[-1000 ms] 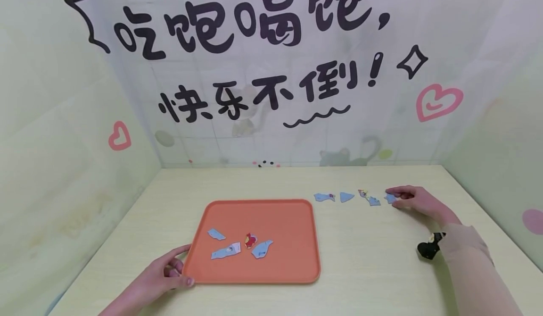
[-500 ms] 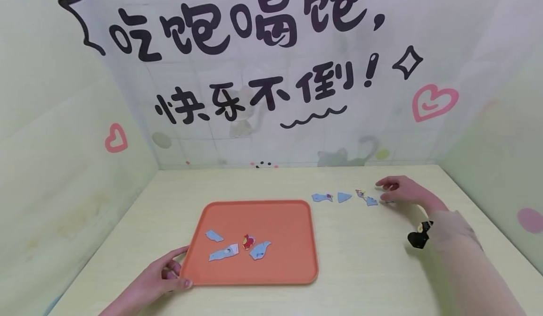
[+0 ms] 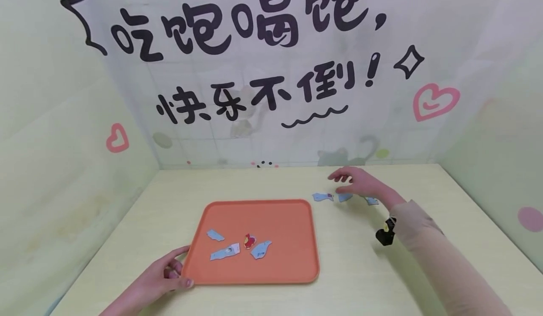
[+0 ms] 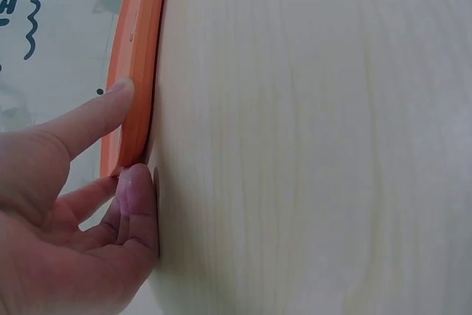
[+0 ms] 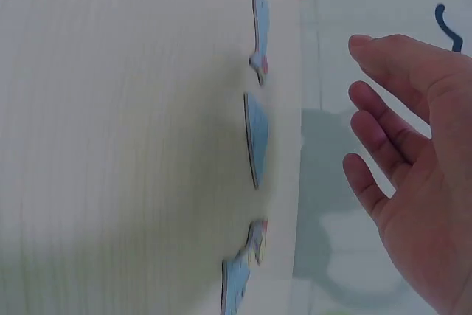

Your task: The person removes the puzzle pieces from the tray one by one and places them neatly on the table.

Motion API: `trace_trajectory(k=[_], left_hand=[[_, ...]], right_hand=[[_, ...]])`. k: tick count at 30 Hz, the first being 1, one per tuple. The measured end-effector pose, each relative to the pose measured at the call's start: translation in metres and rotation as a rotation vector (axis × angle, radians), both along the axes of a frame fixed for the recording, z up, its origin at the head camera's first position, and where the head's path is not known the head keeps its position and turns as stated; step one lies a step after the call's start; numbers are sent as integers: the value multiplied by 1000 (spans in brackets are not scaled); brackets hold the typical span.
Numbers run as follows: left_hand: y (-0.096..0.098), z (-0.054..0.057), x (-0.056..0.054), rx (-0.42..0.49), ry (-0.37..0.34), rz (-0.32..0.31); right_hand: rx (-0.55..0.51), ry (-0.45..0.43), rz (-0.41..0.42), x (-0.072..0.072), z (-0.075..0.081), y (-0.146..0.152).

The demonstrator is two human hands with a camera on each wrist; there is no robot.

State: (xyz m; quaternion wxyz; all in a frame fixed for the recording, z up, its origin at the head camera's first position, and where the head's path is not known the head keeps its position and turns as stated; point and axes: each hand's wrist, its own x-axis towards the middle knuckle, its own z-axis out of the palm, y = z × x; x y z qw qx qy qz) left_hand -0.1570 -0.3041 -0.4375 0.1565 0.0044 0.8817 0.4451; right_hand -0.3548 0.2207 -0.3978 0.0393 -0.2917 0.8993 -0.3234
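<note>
My left hand (image 3: 154,278) grips the near left corner of an orange tray (image 3: 292,271); in the left wrist view its thumb (image 4: 110,105) presses on the rim and the other fingers curl at the corner. Several light-blue puzzle pieces lie on the tray, among them a long one (image 3: 225,252) and a red-patterned one (image 3: 249,241). My right hand (image 3: 360,182) hovers with loosely bent fingers, holding nothing, above a row of pieces on the table. That row has a long piece (image 5: 261,31), a triangular piece (image 5: 256,140) and a notched piece (image 5: 236,282).
The pale wooden table (image 3: 263,181) ends at a back wall (image 3: 237,146) printed with black lettering. Side walls stand left and right. A black wrist device (image 3: 385,233) hangs below the right sleeve (image 3: 437,250).
My right hand has let go of the rightmost puzzle piece and moved left over the row. That piece is now hidden behind the right arm. The left hand stays at the tray corner.
</note>
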Motion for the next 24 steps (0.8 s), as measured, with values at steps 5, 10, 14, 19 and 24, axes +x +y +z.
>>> trace_trajectory(k=[5,10,14,19,24], left_hand=[[0,0,0,1,0,10],[0,0,-1,-7,0,19],[1,0,-1,-17,-1,25],[-1,-1,0,-10,7,7],[-2,-1,1,-1,13,-1]], right_hand=[[-30,6,96,1,3,-40],[-18,-5,157,5,5,-72],[10,9,203,9,5,-94],[29,-7,268,17,7,-121],[34,-2,343,27,10,-142]])
